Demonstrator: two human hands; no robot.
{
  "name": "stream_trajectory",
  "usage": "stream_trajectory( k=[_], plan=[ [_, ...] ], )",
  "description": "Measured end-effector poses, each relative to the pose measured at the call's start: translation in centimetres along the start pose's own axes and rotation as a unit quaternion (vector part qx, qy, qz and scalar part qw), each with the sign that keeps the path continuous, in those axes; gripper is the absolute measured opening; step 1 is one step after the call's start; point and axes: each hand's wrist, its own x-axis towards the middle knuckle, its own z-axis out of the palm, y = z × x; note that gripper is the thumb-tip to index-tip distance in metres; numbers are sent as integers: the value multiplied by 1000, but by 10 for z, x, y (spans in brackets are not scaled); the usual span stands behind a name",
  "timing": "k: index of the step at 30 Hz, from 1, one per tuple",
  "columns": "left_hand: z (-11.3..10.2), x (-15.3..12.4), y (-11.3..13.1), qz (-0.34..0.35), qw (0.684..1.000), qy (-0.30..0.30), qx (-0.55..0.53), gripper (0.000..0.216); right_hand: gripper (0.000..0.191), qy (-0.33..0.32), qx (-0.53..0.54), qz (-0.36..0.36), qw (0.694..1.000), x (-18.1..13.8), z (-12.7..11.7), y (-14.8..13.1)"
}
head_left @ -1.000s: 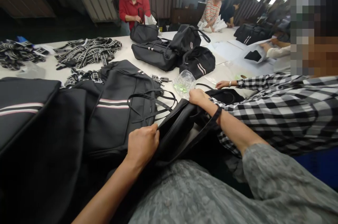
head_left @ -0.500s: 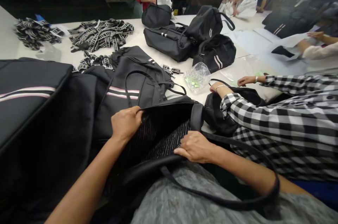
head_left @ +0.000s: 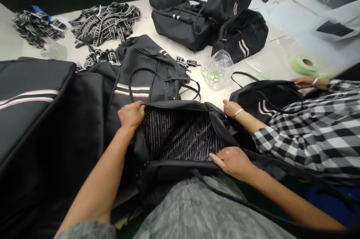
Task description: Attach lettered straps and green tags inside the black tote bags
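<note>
A black bag lies open in front of me, its striped lining showing. My left hand is closed on the far left corner of the bag's opening. My right hand grips the near rim of the opening, fingers curled over the edge. The bag's long strap runs across my lap under my right arm.
More black bags with pink-white stripes lie left and beyond. A clear packet of green pieces and a green tape roll sit on the white table. Piles of printed straps lie far left. A person in a checked sleeve handles another bag on my right.
The view has tilted down. The bag's mouth has been pulled wider, showing more lining. My right hand has shifted right along the near rim.
</note>
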Motion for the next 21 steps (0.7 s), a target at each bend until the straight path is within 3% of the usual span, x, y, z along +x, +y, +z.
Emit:
stream_trajectory(
  k=[4, 8, 11, 15, 17, 18, 20, 21],
  plan=[
    [-5, 1, -3, 2, 999, 41, 12, 38, 48, 110, -39, -81, 990, -22, 6, 17],
    [-21, -11, 18, 33, 999, 28, 0, 40, 42, 144, 5, -98, 985, -24, 24, 22],
    [-47, -42, 46, 75, 995, 60, -11, 36, 31, 156, 65, -116, 979, -24, 11, 10],
    [-78, -107, 86, 154, 981, 114, -43, 41, 15, 138, 146, -155, 967, -22, -24, -4],
    [-79, -133, 104, 247, 964, 66, -78, 39, 15, 117, 144, -171, 968, -19, -34, -6],
    [-76, -142, 110, 296, 950, 8, -103, 37, 14, 116, 137, -176, 968, -18, -36, -6],
    [-63, -147, 118, 342, 915, -167, -131, 32, 18, 139, 123, -183, 965, -17, -33, -6],
    [-56, -145, 117, 332, 897, -263, -124, 34, 21, 157, 117, -187, 963, -16, -30, -5]
  ],
)
